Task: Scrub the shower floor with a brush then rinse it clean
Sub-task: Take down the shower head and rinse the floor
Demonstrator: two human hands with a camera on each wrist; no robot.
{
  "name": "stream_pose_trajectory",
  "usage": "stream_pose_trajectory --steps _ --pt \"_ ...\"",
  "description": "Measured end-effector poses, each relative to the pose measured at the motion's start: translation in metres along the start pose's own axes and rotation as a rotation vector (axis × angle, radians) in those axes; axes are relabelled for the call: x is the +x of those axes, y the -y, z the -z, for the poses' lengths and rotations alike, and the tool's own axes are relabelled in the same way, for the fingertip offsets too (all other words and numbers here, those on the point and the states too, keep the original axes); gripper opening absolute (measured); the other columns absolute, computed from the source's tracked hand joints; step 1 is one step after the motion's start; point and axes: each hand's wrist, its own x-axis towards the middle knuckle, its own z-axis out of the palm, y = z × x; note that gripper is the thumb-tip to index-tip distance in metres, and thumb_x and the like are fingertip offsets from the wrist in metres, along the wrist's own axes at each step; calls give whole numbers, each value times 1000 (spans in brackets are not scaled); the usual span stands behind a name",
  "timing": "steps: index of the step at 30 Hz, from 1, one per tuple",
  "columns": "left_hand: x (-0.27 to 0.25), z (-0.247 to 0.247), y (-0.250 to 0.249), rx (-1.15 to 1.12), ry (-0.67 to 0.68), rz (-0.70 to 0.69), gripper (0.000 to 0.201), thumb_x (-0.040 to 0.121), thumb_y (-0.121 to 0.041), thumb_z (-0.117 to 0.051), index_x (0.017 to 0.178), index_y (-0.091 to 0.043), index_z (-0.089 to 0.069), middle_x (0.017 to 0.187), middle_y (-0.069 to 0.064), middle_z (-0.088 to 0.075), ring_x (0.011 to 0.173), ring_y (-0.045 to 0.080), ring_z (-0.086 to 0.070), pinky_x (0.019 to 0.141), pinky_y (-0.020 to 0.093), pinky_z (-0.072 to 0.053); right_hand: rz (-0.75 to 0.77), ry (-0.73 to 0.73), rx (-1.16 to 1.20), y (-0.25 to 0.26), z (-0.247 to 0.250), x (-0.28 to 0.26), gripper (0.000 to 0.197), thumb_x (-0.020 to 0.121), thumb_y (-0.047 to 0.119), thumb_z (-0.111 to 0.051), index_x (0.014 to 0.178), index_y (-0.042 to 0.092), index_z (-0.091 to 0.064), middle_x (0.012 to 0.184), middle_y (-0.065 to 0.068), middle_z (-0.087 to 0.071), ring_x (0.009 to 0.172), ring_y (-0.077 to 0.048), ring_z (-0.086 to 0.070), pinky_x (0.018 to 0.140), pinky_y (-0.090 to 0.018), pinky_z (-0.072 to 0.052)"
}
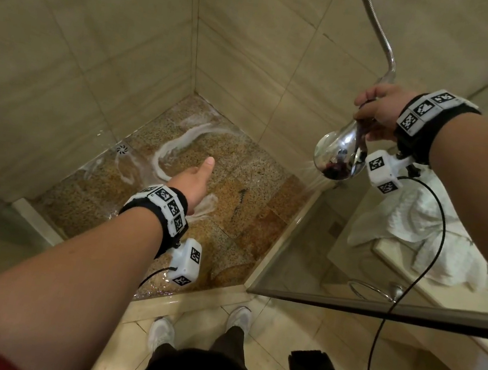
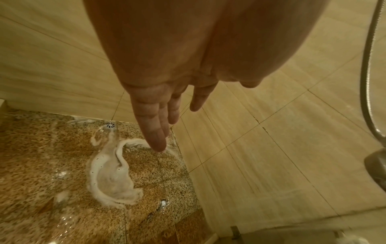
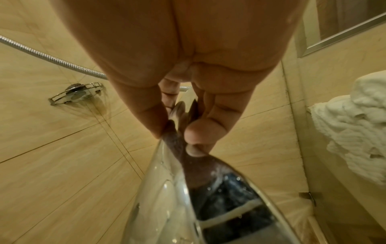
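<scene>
We looked down into a shower stall whose floor [image 1: 253,198] was speckled granite in tan, rust and grey, glossy with water and divided by thin grout lines. A curling ribbon of white foam [image 1: 176,145] lay across the middle of the head frame, trailing toward a small round drain [image 1: 122,149] with a pinwheel grille near the left wall. The walls [image 1: 100,41] were large, smooth beige tiles with faint horizontal veining. Our left hand [image 1: 195,180] reached out over the floor at the centre of the frame, held in the air above the wet stone and grasping nothing; in the left wrist view its fingers [image 2: 154,125] hung straight and relaxed, pointing down toward the foam. Our right hand [image 1: 378,108], in the upper right of the head frame, was raised higher with its fingers and thumb wrapped round the neck of a chrome shower head [image 1: 340,154], a smooth, mirror-bright, teardrop shape that flared to a round face. A fine spray [image 1: 315,175] fanned from that face down and to the left, toward the right edge of the floor. A ribbed metal hose [image 1: 383,35] rose from the handle to the top of the frame. At the right, a crumpled white terry towel [image 1: 417,226] lay on a pale ledge behind a glass panel. A wire soap holder [image 3: 77,94] was fixed to the wall at the left of the right wrist view. We could see no brush.
</scene>
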Motion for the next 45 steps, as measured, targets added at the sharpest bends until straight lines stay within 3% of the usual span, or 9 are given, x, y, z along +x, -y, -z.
stream_pose_trajectory --steps 7,11,13,32,34,37,39,42,45 --pt "0 1 8 -19 -7 10 104 79 -93 -20 153 -24 -40 152 9 -48 122 35 -58 94 52 -57 9 4 -5 -2 -3 -3 24 89 -1 -66 98 21 -64 85 -10 -66 67 -24 -66 50 -30 -55" --pt "-1 3 14 -1 18 8 144 40 -112 -9 153 -27 -40 156 7 -45 131 36 -54 103 51 -51 -8 16 -9 -4 -4 -4 23 90 1 -67 101 22 -64 88 -9 -66 72 -24 -67 53 -32 -55" --pt "-1 3 15 19 27 3 149 37 -112 -7 154 -27 -39 156 7 -44 134 35 -52 104 52 -50 -11 16 -6 -6 -5 -5 24 90 1 -67 101 22 -65 88 -9 -66 71 -24 -67 51 -31 -56" --pt "-7 2 20 30 2 -15 107 79 -93 -17 151 -19 -42 148 11 -52 120 36 -60 94 52 -56 -26 66 -32 -11 -23 -19 23 92 -1 -64 104 19 -61 87 -9 -65 69 -23 -66 55 -32 -55" --pt "-7 2 24 28 10 -11 114 72 -99 -16 151 -22 -42 152 10 -49 125 36 -58 99 52 -54 -32 83 -38 -13 -28 -20 23 92 -1 -63 105 19 -61 87 -10 -65 69 -24 -66 57 -33 -55" --pt "-6 0 30 28 -9 -3 101 81 -92 -18 153 -24 -41 155 9 -46 126 37 -58 104 51 -50 -35 101 -44 -14 -36 -22 22 92 0 -64 101 20 -61 89 -10 -65 70 -24 -66 57 -33 -55" --pt "-8 0 32 12 -10 9 111 74 -97 -17 154 -23 -39 158 9 -41 134 37 -52 108 53 -47 -38 109 -53 -14 -40 -24 22 92 1 -65 99 21 -62 89 -10 -65 70 -24 -66 56 -33 -55" --pt "-9 2 38 -17 -9 37 150 39 -112 -13 154 -20 -38 161 10 -36 140 37 -45 108 55 -46 -40 127 -74 -15 -46 -26 22 92 1 -66 101 21 -62 90 -10 -66 70 -24 -66 55 -33 -57" --pt "-11 4 40 -15 3 42 158 29 -113 -12 153 -19 -39 161 10 -36 139 37 -46 107 54 -47 -42 146 -89 -15 -53 -30 22 93 1 -65 103 20 -62 90 -11 -65 71 -24 -65 57 -34 -57"
